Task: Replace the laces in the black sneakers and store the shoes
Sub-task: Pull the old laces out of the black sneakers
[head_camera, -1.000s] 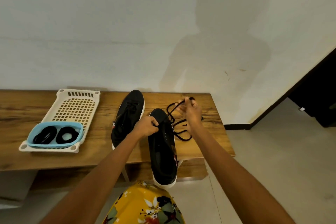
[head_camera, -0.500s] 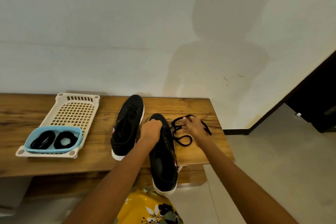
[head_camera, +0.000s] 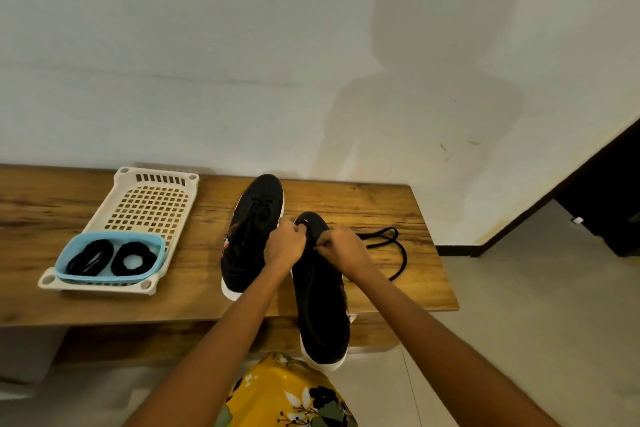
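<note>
Two black sneakers [head_camera: 322, 302] on wooden bench [head_camera: 377, 204] against white wall [head_camera: 207, 45].

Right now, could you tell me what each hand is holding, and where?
Both hands, left and right, pinch the lace at the near sneaker's toe-end eyelets.

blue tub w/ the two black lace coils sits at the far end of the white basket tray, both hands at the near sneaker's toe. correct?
Not quite. The head view shows the blue tub at the near end of the white basket tray, not the far end. Left hand and right hand are at the near sneaker toe, as stated.
</note>
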